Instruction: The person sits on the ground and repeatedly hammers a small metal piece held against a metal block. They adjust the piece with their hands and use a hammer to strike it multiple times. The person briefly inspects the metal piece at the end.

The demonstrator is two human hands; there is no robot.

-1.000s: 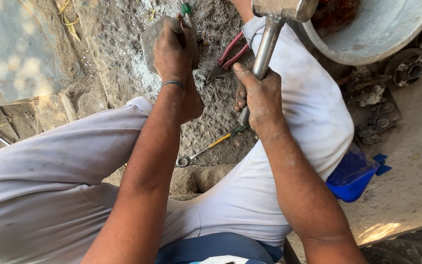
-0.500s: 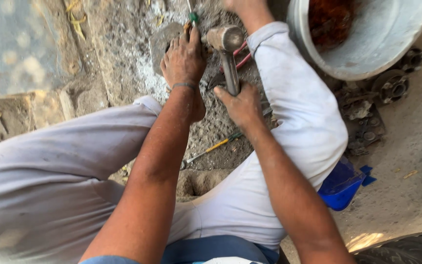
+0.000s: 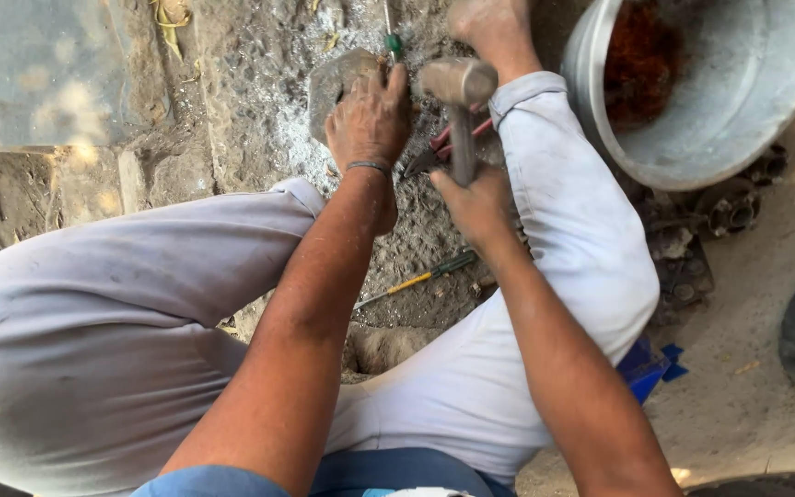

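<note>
Left hand (image 3: 371,115) pins a gray slab (image 3: 337,81) steady at twelve o'clock; right hand (image 3: 475,204) grips the hammer (image 3: 459,101) poised over it.

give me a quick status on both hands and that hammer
Left hand pressing flat grey metal piece on ground. Right hand gripping steel-headed hammer, head above it. Red-handled pliers beside.

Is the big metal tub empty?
No, the round grey metal tub holds a heap of reddish-brown material on its bottom.

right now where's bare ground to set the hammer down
Bare dirt right of the metal tub, and the flat slab at upper left. Crowded around the left hand: pliers, screwdriver, hammer.
</note>
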